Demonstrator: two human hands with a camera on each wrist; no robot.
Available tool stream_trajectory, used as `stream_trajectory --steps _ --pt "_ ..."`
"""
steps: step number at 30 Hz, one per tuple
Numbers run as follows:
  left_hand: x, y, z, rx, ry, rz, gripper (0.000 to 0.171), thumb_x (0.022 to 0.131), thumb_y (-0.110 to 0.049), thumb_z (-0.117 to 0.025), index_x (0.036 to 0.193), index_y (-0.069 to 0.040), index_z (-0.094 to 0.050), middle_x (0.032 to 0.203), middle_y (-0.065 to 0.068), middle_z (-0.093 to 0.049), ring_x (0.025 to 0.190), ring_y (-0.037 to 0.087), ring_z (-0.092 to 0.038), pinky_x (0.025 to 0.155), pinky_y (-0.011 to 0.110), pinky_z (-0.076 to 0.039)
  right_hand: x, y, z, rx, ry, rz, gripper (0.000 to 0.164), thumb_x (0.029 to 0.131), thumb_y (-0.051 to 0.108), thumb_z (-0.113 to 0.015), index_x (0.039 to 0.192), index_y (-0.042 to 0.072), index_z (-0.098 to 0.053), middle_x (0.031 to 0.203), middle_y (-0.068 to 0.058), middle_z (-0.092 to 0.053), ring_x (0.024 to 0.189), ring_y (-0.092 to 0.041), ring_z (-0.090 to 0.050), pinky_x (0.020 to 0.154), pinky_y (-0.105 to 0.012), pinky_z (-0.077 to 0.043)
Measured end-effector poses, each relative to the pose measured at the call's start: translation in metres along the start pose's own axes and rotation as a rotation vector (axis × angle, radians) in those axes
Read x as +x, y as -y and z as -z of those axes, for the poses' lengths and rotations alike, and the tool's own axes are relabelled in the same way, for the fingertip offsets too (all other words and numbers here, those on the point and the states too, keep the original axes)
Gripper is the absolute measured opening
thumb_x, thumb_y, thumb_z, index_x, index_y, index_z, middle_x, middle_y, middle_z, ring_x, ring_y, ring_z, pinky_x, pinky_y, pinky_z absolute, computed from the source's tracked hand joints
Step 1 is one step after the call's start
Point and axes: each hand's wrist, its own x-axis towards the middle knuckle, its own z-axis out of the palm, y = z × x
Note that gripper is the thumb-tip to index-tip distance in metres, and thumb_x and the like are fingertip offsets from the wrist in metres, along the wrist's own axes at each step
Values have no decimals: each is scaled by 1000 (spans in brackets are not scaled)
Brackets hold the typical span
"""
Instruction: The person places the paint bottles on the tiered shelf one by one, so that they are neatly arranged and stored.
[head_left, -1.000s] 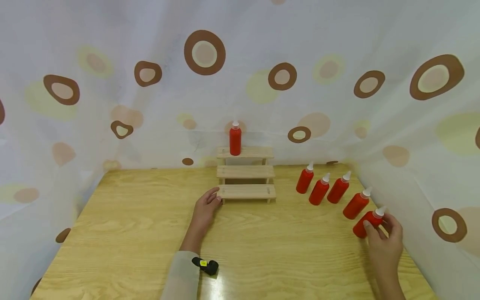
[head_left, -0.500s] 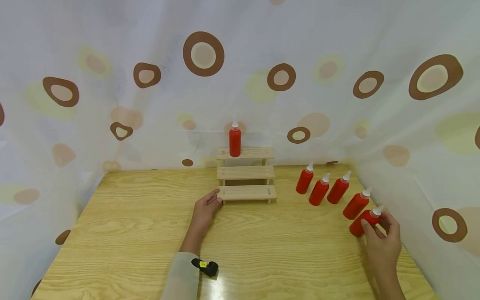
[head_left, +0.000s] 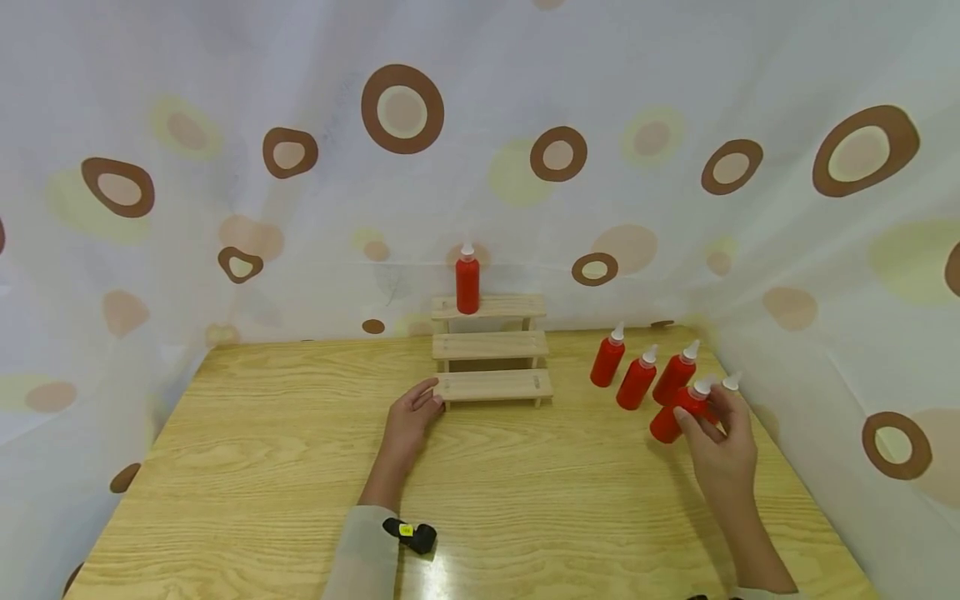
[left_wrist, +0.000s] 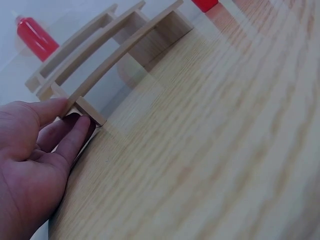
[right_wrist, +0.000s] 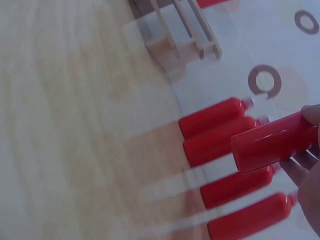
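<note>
A small three-tier wooden step shelf (head_left: 491,345) stands at the back of the table. On its top tier a red squeeze bottle with a white nozzle (head_left: 467,286) stands upright. My left hand (head_left: 411,417) grips the left end of the lowest tier; in the left wrist view its thumb lies on the board and its fingers are at the leg. My right hand (head_left: 722,454) holds another red squeeze bottle (head_left: 666,425) near its neck, lifted and tilted. In the right wrist view that bottle's base (right_wrist: 245,155) is off the table.
Several red squeeze bottles (head_left: 637,383) stand on the right side of the wooden table (head_left: 525,500). One of them is mostly hidden behind my right hand, its white nozzle (head_left: 732,381) showing. Patterned cloth (head_left: 330,208) hangs behind the table and along the right.
My right hand has lifted the squeeze bottle off the table and carried it left and away from me, past the bottle behind it. My left hand stays at the shelf.
</note>
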Motion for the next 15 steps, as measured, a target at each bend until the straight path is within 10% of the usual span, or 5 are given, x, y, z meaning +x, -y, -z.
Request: stream_trajectory --steps 15 --pt "2 -1 -1 -31 -5 2 42 101 -9 -60 143 -4 -56 148 27 -48 136 35 -52 102 29 -52 27 35 -70 4 237 69 63 96 25 -71 151 18 -40 146 -9 -52 130 -23 -53 91 -10 -50"
